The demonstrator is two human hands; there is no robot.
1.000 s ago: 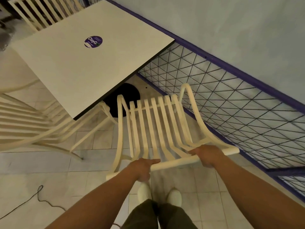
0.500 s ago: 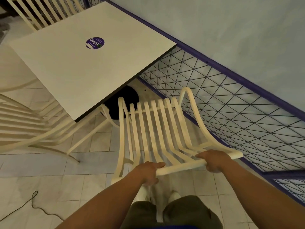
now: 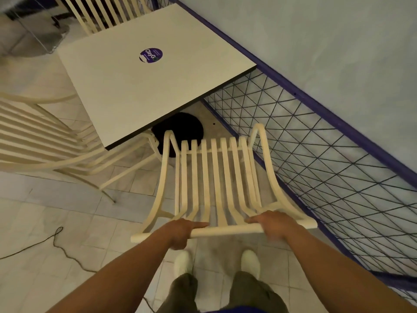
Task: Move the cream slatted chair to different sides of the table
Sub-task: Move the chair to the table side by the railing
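At the near corner of the table [image 3: 135, 91], the cream slatted chair [image 3: 216, 177] sits between the table edge and the wire mesh railing [image 3: 327, 159]. Fingers of the left hand [image 3: 180, 233] and right hand [image 3: 273, 224] curl round its top rail. Likely hazards, 3: a leg catching the mesh; the seat front striking the black table base [image 3: 180, 125]; the floor cable [image 3: 56, 240] snagging a foot.

person, seen from above. both forearms [image 3: 126, 272] were bare down to the left hand [image 3: 180, 231] and the right hand [image 3: 274, 224]. the legs wore dark olive trousers [image 3: 252, 294], loose at the ankle, above plain white shoes [image 3: 184, 262]. a narrow strip of blue fabric [image 3: 225, 311] showed at the lower frame edge, its garment unclear.
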